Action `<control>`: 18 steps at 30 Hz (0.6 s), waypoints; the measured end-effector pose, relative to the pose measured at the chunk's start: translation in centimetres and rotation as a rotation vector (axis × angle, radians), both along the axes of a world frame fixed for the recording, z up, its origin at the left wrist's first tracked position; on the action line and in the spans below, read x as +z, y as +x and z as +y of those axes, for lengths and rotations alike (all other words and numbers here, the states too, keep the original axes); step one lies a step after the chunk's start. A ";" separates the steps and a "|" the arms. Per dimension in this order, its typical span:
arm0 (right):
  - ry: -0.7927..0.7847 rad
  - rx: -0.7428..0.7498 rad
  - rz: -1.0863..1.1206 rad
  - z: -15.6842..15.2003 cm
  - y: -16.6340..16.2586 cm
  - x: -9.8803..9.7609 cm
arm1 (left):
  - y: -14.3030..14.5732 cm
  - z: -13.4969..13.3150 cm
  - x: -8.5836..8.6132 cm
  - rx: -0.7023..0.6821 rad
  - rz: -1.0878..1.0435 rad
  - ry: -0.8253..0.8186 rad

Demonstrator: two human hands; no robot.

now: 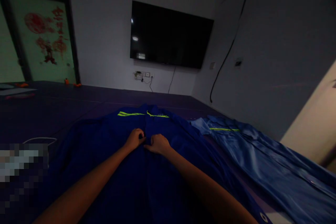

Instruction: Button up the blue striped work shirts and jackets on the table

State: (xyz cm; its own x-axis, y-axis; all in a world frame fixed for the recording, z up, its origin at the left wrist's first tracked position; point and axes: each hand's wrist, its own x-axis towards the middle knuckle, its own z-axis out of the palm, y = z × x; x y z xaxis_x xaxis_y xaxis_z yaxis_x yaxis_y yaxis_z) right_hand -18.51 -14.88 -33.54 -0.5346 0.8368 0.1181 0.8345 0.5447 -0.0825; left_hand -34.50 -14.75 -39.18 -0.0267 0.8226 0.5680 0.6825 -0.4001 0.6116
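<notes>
My left hand [135, 139] and right hand [159, 144] meet at the front seam of the dark blue garment [145, 178], thumbs and fingers curled close together; I can't tell whether I'm pinching cloth. The garment lies spread on the dark purple surface [91, 103], collar towards the far edge. Laying it out looks done; the front seems unfinished, though any fastenings are too dark to make out. By the right edge, a paler blue garment [262, 157] lies spread, untouched.

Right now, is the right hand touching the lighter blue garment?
Apart: the head view shows the dark blue garment between the right hand and lighter blue garment.
</notes>
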 end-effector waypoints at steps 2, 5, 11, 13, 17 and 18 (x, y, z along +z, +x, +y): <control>-0.001 -0.018 0.042 -0.1 0.1 -0.2 | 0.3 -0.6 0.2 -0.018 0.098 0.008; -0.003 -0.029 0.129 0.0 0.4 -0.5 | 0.6 -1.3 0.4 -0.011 0.188 0.008; -0.158 -0.039 0.396 1.3 1.1 -2.0 | 1.2 -2.4 0.7 -0.025 0.284 0.001; -0.218 -0.038 0.510 1.9 1.2 -2.6 | 1.4 -2.6 0.9 -0.037 0.296 -0.006; -0.311 0.046 0.753 3.1 1.2 -3.5 | 1.6 -2.6 1.3 -0.058 0.267 -0.023; -0.337 0.070 0.805 3.3 1.2 -3.6 | 1.7 -2.6 1.3 -0.065 0.244 -0.031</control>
